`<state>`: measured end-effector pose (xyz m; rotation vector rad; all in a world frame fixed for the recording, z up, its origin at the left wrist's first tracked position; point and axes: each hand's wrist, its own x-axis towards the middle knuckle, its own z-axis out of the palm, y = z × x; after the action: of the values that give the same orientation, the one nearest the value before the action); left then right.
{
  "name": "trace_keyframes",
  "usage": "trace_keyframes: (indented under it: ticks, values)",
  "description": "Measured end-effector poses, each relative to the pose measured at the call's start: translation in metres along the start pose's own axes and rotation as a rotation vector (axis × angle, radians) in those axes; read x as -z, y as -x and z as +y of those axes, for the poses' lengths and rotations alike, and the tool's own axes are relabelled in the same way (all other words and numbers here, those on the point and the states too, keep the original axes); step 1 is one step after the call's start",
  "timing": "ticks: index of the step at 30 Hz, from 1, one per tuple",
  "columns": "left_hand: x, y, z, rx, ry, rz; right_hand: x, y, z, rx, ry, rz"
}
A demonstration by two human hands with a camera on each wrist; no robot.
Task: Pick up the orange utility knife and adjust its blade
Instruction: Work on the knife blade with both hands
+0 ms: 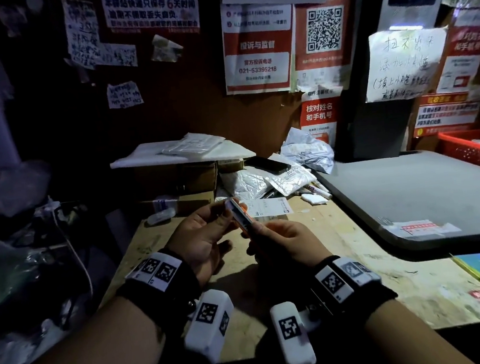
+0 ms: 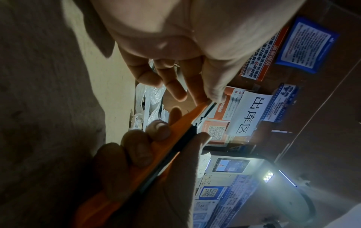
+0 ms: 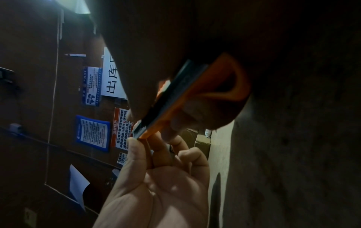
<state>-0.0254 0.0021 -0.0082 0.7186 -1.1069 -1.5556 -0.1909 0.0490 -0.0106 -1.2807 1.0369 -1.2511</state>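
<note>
The orange utility knife [image 1: 241, 215] is held above the table [image 1: 273, 282]: right hand [image 1: 280, 242] wraps its handle, left hand [image 1: 202, 233] pinches the tip (a red basket [image 1: 472, 148], contents unclear, sits far right).

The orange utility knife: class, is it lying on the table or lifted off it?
Lifted. The orange utility knife is held above the wooden table, the right hand gripping its body, the left hand pinching its tip.

I see bare forearms, each with a black wristband [image 1: 167, 290] carrying white tags printed with black square codes. Under each wrist hangs a white boxy camera pod [image 1: 209, 326] bearing the same kind of code; the other band [image 1: 353, 288] shows a small metal fitting.
</note>
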Motion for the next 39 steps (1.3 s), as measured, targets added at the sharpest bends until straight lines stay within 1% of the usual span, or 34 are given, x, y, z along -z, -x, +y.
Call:
trace_keyframes:
  ticks: [3,6,10,19,22,25,27,30,39]
  values:
    - [0.0004,-0.0007,-0.0009,-0.004,-0.005,0.006,0.0002,-0.0014,0.001,0.009,0.034,-0.002]
    - [0.0003,-0.0006,-0.0012,0.0,-0.016,0.003,0.0007,-0.0016,0.0001,-0.008,0.01,-0.026]
    - [0.0,-0.0007,-0.0015,0.0,-0.02,0.001,0.0014,-0.0003,-0.0003,-0.028,-0.062,-0.056]
    - [0.0032,-0.0015,-0.0007,0.015,-0.005,-0.022,0.0021,0.003,-0.0025,-0.079,-0.225,-0.18]
    - [0.0033,-0.0013,0.0,0.013,-0.002,-0.017,0.0007,0.0033,-0.0026,-0.084,-0.195,-0.134]
    - [0.0035,-0.0012,0.0016,0.006,0.027,0.002,-0.0006,0.0033,-0.0049,-0.077,-0.101,-0.04]
    - [0.0039,-0.0013,0.0031,-0.003,0.047,0.022,0.0003,0.0025,-0.0061,-0.083,-0.015,-0.014]
    - [0.0048,-0.0018,0.0045,-0.02,0.073,0.038,0.0009,0.0008,-0.0062,-0.096,0.017,-0.002]
    - [0.0036,-0.0011,0.0037,-0.028,0.038,-0.004,0.0054,0.0005,-0.0045,-0.096,-0.093,-0.072]
